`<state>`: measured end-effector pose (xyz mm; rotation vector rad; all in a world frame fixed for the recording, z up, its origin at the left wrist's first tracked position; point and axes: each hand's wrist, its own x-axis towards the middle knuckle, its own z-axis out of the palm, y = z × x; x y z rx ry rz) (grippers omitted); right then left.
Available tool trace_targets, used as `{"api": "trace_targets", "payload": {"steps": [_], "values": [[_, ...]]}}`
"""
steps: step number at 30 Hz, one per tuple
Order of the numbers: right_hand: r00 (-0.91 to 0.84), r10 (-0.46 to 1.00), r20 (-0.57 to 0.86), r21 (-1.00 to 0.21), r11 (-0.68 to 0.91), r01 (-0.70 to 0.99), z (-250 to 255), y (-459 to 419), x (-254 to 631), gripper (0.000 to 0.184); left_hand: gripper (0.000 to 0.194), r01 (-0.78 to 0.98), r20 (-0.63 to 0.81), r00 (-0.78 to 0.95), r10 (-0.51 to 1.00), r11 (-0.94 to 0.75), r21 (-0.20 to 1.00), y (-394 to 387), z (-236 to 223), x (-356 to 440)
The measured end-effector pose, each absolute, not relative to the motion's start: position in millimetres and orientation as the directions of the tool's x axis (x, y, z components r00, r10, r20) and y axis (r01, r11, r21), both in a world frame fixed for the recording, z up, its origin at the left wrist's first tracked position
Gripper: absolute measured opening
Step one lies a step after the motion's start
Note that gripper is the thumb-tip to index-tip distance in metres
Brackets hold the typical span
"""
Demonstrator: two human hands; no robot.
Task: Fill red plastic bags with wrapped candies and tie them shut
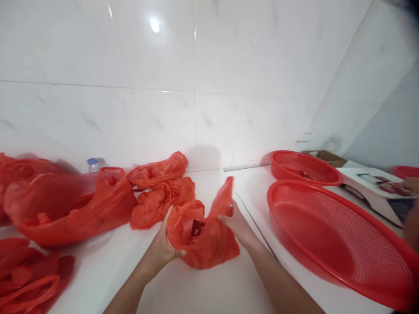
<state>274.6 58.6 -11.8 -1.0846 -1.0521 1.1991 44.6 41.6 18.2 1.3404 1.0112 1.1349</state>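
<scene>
A red plastic bag (209, 242) rests on the white table, held between both my hands. My left hand (163, 246) grips its left rim, thumb hooked over the front. My right hand (237, 224) pinches the bag's right handle, which sticks up. The bag's mouth gapes and small dark red items show inside it.
More red bags (162, 185) lie behind, a large stuffed one (72, 209) to the left, and flat ones (28, 274) at the bottom left. A bottle cap (93, 162) peeks behind. Two red mesh baskets (343, 253) (304, 168) and a white scale (379, 187) stand right.
</scene>
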Motion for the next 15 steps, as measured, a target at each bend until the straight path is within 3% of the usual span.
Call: {"api": "trace_targets", "payload": {"steps": [4,6,10,15], "values": [[-0.147,0.989,0.013,-0.959,-0.03,-0.281,-3,60,264,0.024,0.043,0.018,0.046,0.223,0.974,-0.051,0.999,41,17,55],[-0.162,0.985,0.052,-0.911,-0.02,-0.413,6,60,266,0.015,0.035,-0.05,-0.029,0.158,0.987,0.037,0.998,40,14,52],[-0.005,0.998,0.06,-0.756,0.043,-0.653,16,72,273,0.016,0.038,-0.29,-0.206,0.039,0.978,0.208,0.934,44,10,41],[0.052,0.998,-0.02,-0.693,0.024,-0.72,-5,92,263,0.017,0.031,-0.423,-0.309,0.043,0.95,0.297,0.856,57,1,44]]}}
